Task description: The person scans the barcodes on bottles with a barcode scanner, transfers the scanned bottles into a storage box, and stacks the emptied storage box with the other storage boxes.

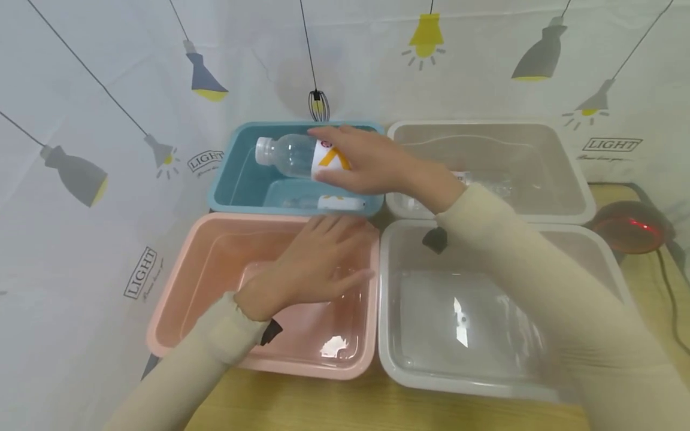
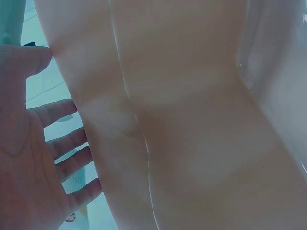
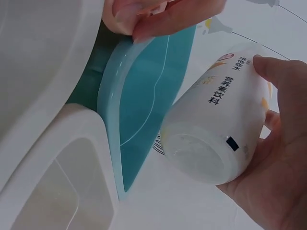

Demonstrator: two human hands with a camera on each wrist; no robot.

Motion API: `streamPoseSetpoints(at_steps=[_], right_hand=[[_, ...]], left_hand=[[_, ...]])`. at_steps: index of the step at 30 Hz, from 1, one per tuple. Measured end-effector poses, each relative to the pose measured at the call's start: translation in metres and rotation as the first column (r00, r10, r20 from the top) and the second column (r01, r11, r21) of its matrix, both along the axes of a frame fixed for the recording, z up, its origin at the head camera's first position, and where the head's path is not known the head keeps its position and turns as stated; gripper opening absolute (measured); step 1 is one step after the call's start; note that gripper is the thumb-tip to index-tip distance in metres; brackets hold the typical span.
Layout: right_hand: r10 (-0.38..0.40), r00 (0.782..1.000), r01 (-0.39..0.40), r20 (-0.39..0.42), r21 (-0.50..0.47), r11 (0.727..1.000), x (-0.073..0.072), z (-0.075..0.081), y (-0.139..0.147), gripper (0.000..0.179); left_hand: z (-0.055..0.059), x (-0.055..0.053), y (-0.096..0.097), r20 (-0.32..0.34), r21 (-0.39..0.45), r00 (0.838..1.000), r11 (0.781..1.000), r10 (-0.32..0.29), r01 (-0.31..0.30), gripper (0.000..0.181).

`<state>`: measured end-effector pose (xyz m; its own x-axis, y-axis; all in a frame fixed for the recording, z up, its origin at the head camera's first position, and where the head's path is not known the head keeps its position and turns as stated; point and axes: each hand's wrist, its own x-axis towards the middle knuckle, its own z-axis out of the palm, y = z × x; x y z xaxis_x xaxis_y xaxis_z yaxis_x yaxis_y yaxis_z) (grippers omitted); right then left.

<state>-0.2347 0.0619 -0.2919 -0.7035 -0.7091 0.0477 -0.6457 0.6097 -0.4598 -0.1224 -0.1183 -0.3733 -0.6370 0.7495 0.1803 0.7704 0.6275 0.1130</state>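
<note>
My right hand (image 1: 377, 161) grips a clear plastic bottle (image 1: 293, 155) with a white and orange label. The bottle lies sideways above the blue basin (image 1: 218, 194), its cap pointing left. In the right wrist view, thumb and fingers wrap the labelled part, and the bottle's base (image 3: 196, 155) faces the camera. Over the pink basin (image 1: 172, 287) hangs my left hand (image 1: 307, 263), palm down, fingers extended to the rim beside the blue basin; the left wrist view shows its fingers (image 2: 72, 143) loosely straight, holding nothing. Another labelled bottle (image 1: 342, 202) lies inside the blue basin.
A beige basin (image 1: 584, 206) at the back right contains clear bottles (image 1: 485, 182), partly hidden by my right arm. In front of it stands a grey-white basin (image 1: 385, 335). A dark red round device (image 1: 631, 227) with a cable sits at the right on the wooden table (image 1: 302, 401).
</note>
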Motion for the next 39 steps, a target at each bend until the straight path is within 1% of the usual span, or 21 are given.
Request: streamPoseSetpoints(at_steps=[5, 9, 12, 16, 19, 22, 24, 28, 30, 34, 39], right_hand=[[0.016, 1.0, -0.017, 0.024, 0.023, 1.0, 0.001, -0.002, -0.001, 0.076], [0.002, 1.0, -0.002, 0.002, 0.036, 0.999, 0.003, -0.004, 0.007, 0.073], [-0.019, 1.0, 0.019, -0.002, 0.042, 0.999, 0.007, -0.005, 0.018, 0.07], [-0.036, 0.999, 0.035, 0.024, 0.044, 0.998, 0.015, -0.008, 0.035, 0.068], [-0.069, 0.997, 0.068, 0.035, 0.044, 0.997, 0.022, -0.009, 0.048, 0.065], [-0.101, 0.995, 0.1, 0.021, 0.043, 0.994, 0.026, -0.01, 0.062, 0.063], [-0.111, 0.994, 0.111, 0.0, 0.031, 0.993, 0.03, -0.011, 0.071, 0.061], [-0.112, 0.993, 0.112, -0.018, -0.009, 0.994, 0.037, -0.012, 0.087, 0.055], [-0.123, 0.992, 0.123, -0.022, -0.005, 0.992, 0.04, -0.012, 0.096, 0.054], [-0.144, 0.989, 0.144, -0.035, -0.007, 0.99, 0.047, -0.011, 0.112, 0.055], [-0.181, 0.982, 0.18, -0.052, -0.035, 0.983, 0.055, -0.01, 0.129, 0.058]], left_hand=[[0.0, 0.001, 0.001, 0.002, -0.004, 1.0, 1.0, -0.003, 0.003, 0.059], [0.001, 0.001, 0.001, -0.002, 0.002, 1.0, 1.0, -0.002, 0.002, 0.058], [0.001, 0.0, 0.001, -0.003, 0.001, 1.0, 1.0, 0.0, 0.0, 0.058], [0.001, 0.001, 0.001, 0.018, -0.011, 1.0, 1.0, 0.006, -0.006, 0.06], [0.001, 0.001, 0.002, 0.013, -0.007, 1.0, 1.0, 0.003, -0.003, 0.06], [0.001, 0.0, 0.002, -0.006, 0.007, 1.0, 1.0, -0.004, 0.004, 0.059], [0.001, 0.0, 0.002, -0.008, 0.015, 1.0, 1.0, -0.005, 0.005, 0.058], [0.001, 0.0, 0.001, 0.014, 0.014, 1.0, 1.0, 0.003, -0.003, 0.059], [0.002, 0.0, 0.001, 0.027, 0.014, 1.0, 1.0, 0.007, -0.008, 0.06], [0.003, 0.001, 0.0, 0.049, 0.006, 0.999, 1.0, 0.021, -0.021, 0.06], [0.003, 0.001, 0.0, 0.054, 0.005, 0.998, 1.0, 0.024, -0.024, 0.06]])
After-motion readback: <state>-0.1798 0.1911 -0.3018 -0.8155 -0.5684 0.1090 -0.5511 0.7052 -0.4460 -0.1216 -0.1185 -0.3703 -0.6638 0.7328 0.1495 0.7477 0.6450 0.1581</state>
